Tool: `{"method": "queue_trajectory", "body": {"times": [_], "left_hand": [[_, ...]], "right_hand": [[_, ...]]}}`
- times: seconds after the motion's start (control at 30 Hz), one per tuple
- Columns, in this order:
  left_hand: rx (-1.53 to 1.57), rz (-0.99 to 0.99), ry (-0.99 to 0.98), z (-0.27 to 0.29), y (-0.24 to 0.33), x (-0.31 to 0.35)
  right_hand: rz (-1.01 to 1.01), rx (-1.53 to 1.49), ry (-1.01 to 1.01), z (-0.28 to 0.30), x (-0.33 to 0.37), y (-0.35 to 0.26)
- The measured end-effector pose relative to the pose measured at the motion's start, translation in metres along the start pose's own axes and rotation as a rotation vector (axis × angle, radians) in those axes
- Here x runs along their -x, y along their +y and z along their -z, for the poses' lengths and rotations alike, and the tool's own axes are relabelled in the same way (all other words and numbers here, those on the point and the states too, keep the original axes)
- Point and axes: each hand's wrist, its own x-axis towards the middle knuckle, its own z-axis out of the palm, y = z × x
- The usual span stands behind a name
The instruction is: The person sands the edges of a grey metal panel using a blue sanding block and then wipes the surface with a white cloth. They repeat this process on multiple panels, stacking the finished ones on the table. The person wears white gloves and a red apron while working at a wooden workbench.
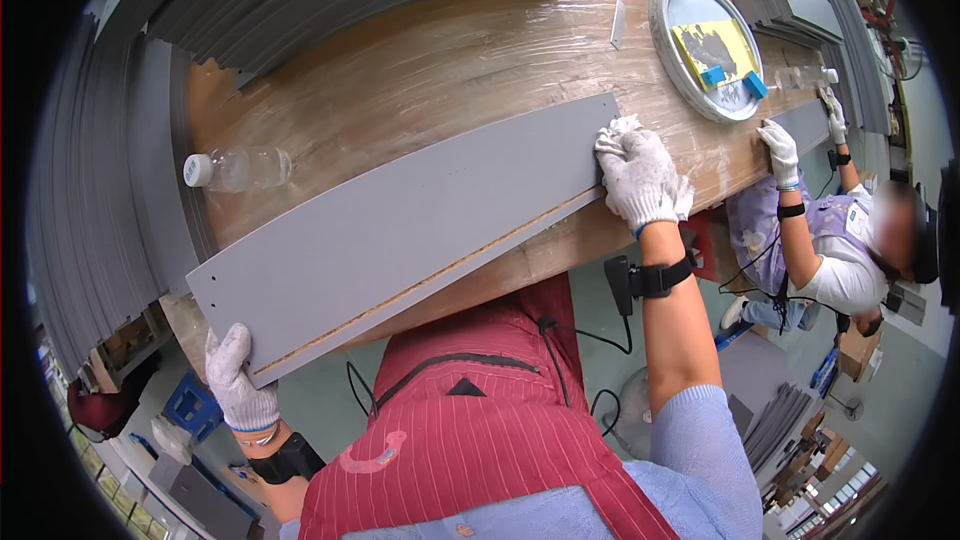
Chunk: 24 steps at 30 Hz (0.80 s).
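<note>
A long grey board lies slanted across the table in front of me, its near edge showing a thin brown groove and its ends small holes. My left hand, in a white knit glove, grips the board's near left corner, thumb on top. At the right end my right hand, gloved the same way, presses a crumpled white cloth against the board, fingers closed over it. The cloth is partly hidden by the glove.
Clear film covers the brown table. A plastic bottle lies beyond the board. A round lid holds a yellow sheet and blue blocks. Grey board stacks line the far and left sides. A co-worker handles another board at right.
</note>
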Motion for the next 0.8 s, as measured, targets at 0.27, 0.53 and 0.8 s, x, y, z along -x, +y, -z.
{"method": "queue_trajectory", "body": {"times": [0.27,0.53,0.8], "left_hand": [[-0.054,-0.034,0.041,-0.012,0.013,0.013],[-0.125,-0.035,0.033,-0.017,0.014,0.023],[-0.077,-0.051,0.092,-0.032,0.019,0.030]], "right_hand": [[0.273,-0.212,0.100,0.000,0.053,-0.106],[0.265,-0.187,0.121,0.001,0.054,-0.112],[0.202,-0.196,0.104,0.002,0.053,-0.115]]}}
